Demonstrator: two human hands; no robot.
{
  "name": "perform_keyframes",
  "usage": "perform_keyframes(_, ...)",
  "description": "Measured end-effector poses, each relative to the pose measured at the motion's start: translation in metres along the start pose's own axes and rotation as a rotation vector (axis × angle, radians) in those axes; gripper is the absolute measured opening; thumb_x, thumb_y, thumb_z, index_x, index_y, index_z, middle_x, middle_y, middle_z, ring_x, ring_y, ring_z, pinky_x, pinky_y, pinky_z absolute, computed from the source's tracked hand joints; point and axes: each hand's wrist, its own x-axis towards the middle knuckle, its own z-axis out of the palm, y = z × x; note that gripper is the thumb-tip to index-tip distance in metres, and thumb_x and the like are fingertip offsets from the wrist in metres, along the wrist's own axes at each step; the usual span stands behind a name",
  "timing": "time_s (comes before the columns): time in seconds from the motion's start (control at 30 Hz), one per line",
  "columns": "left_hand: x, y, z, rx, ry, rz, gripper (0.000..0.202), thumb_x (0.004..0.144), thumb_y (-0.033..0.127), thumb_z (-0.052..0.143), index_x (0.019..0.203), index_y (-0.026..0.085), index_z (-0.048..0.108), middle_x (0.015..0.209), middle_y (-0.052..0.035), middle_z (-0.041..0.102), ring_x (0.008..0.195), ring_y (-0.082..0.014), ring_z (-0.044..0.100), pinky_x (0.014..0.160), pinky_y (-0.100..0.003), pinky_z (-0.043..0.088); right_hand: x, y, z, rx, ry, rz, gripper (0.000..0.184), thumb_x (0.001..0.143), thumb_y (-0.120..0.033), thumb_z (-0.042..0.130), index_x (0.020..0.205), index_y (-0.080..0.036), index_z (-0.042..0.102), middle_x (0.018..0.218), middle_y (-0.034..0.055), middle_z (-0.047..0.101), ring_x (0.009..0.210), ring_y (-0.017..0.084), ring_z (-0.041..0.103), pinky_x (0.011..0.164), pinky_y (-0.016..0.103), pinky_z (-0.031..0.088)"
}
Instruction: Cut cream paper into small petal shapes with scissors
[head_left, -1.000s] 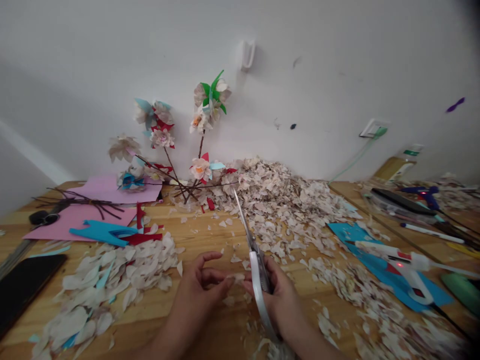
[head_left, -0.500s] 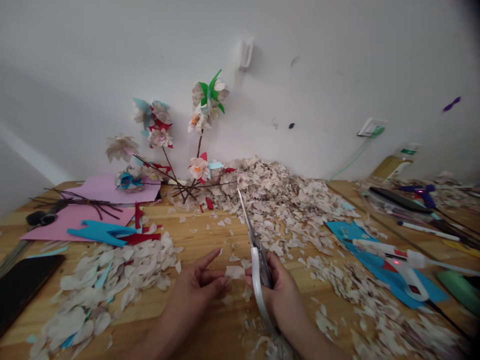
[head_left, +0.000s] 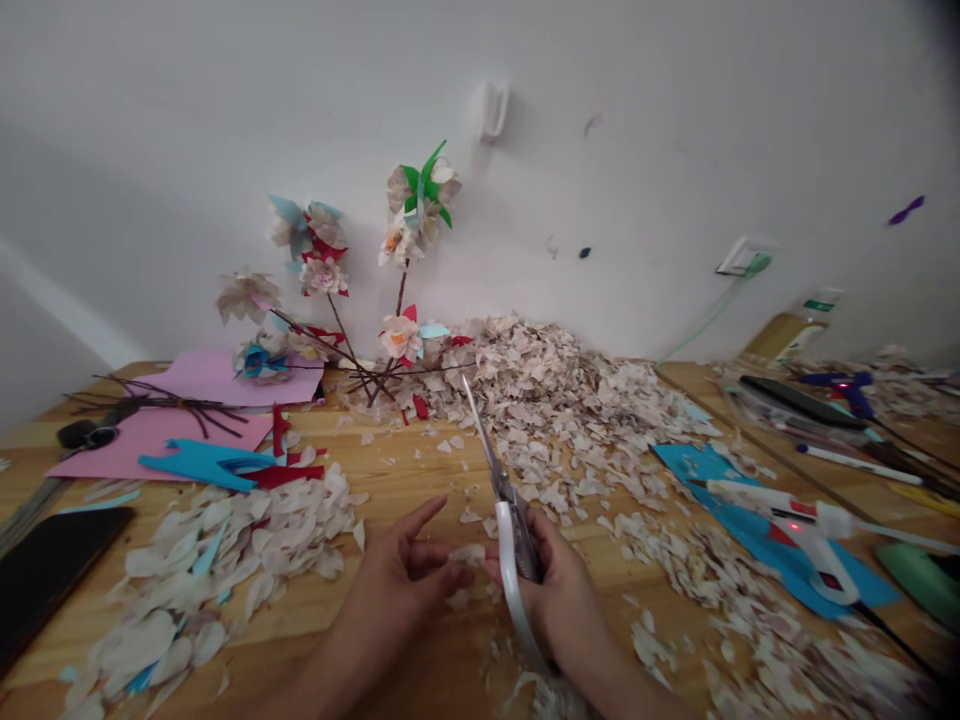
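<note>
Scissor tips have swung a little to the left, and the pale paper scrap (head_left: 469, 553) between the hands now shows as a thinner sliver. The right hand (head_left: 564, 605) wraps closed around the white-handled scissors (head_left: 510, 570), whose blades point forward and up, well clear of the left hand's fingers. The left hand (head_left: 409, 585) is narrowly curled, its thumb and fingers seemingly pinching the scrap, which lies just beside the scissors; the exact contact is too small to tell. That pinch seems to present the scrap's edge toward the blades.

Loose scraps dot the wooden table (head_left: 322, 640) around both hands. A heap of cut pieces (head_left: 217, 560) lies to the left, and a larger mound (head_left: 547, 410) rises ahead against the wall. Beyond stand paper flowers on twigs (head_left: 401, 335). To the right, a hot glue gun (head_left: 817, 545) rests on blue card (head_left: 757, 530).
</note>
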Motion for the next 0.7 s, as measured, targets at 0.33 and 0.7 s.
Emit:
perform_keyframes(0.33,0.000,0.006,0.000,-0.117,-0.014,-0.059,0.095,0.052,0.028,0.082,0.132,0.010,0.035,0.076,-0.0091,0.075,0.067,-0.0200,0.068,0.059,-0.028,0.050,0.000,-0.006,0.000,0.056,0.030,0.035,0.040,0.055,-0.026,0.070,0.091,-0.021,0.051,0.079,0.0015,0.068,0.069,0.021,0.060,0.065,0.031,0.048)
perform_keyframes(0.7,-0.008,0.024,0.005,-0.159,0.103,-0.118,0.096,0.044,0.026,0.084,0.127,0.004,0.042,0.073,-0.0097,0.076,0.066,-0.0203,0.070,0.054,-0.025,0.051,0.000,-0.016,0.006,0.118,0.073,0.051,0.040,0.046,-0.032,0.078,0.076,-0.022,0.054,0.060,-0.0030,0.067,0.057,0.019,0.062,0.057,0.030,0.051)
